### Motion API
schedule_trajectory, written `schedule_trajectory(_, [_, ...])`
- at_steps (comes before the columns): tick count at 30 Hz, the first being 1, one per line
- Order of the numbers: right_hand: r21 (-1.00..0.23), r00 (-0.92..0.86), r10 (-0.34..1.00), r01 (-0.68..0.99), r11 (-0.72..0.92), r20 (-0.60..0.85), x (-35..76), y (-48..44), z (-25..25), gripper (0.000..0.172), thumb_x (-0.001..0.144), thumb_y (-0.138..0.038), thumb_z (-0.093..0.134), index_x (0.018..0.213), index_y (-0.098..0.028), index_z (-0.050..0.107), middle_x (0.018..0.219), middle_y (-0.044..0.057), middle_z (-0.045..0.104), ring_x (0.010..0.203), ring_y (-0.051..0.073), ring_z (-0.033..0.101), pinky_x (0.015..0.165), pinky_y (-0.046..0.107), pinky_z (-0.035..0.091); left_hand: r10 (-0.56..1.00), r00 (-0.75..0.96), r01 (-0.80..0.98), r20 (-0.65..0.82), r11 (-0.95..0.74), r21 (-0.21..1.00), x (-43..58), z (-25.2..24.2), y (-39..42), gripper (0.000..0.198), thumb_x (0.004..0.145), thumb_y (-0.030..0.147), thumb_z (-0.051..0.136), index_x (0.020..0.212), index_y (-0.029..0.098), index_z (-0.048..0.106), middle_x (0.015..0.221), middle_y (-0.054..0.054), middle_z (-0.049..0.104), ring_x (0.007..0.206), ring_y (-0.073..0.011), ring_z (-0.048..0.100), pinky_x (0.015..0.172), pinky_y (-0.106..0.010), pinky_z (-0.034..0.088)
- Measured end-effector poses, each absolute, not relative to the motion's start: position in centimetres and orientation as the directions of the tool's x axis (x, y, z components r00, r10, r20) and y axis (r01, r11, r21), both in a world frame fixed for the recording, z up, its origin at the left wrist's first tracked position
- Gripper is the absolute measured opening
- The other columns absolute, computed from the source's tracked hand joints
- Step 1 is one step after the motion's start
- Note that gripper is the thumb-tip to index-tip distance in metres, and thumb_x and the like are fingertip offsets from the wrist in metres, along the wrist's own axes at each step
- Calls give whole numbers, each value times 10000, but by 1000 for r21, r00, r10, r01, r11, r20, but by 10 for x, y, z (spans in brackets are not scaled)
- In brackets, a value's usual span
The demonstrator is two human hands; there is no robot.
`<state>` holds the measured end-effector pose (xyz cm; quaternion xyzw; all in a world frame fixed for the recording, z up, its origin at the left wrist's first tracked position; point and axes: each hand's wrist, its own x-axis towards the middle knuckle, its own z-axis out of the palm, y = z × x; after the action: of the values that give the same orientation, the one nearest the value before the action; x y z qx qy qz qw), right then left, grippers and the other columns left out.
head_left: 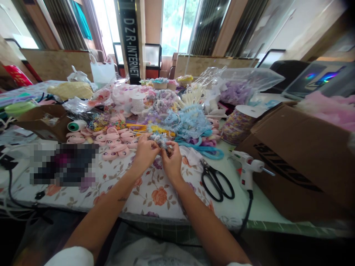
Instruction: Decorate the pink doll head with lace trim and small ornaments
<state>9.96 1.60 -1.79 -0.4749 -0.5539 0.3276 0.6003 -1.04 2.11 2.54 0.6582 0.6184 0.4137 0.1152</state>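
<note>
Both hands meet over the middle of the table, pinching a small fluffy blue-grey floral trim piece (158,139). My left hand (146,150) grips its left and lower side with thumb and fingers closed. On the other side, my right hand (172,159) pinches its lower right edge. The fingers partly cover the piece, so its full shape is hidden. Just beyond lies a heap of light blue ruffled trim (188,122). Pink doll-face pieces (119,142) sit to the left of my left hand. Black-handled scissors (217,181) rest to the right of my right forearm.
A hot glue gun (246,166) with a cord stands at right, beside a big cardboard box (302,159). A spool of trim (238,123) is behind it. At left are a small open carton (46,120) and a tape roll (77,125). Plastic bags (249,79) crowd the back.
</note>
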Motion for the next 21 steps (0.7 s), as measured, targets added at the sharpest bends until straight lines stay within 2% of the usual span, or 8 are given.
schedule_trajectory(21, [-940, 175, 924, 102, 327, 340, 99, 15, -20, 190, 802, -263, 559, 970, -212, 485, 534, -89, 394, 465, 97, 360, 443, 202, 273, 897, -108, 783, 429, -190, 593, -8, 25, 20, 137, 652, 121, 618, 586, 203, 706, 1251, -73, 601, 1269, -291, 427, 1105, -443, 306])
